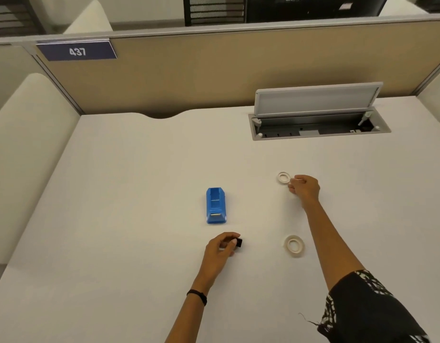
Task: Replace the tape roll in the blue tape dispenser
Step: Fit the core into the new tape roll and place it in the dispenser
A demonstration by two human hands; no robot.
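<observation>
The blue tape dispenser (215,205) lies on the white desk (139,184) with its roll bay showing no roll. My left hand (222,245) sits just in front of it, fingers curled round a small black spool (238,242). Far to the right, my right hand (304,188) has its fingers curled, the fingertips at the edge of a thin white ring (283,177), apparently an empty tape core, lying flat. A fuller white tape roll (293,245) lies on the desk between my two arms, nearer to me.
An open cable hatch (318,127) with its raised lid is set into the desk at the back right. A tan partition (214,70) with a sign reading 437 closes off the far edge. Cream chairs stand to the left.
</observation>
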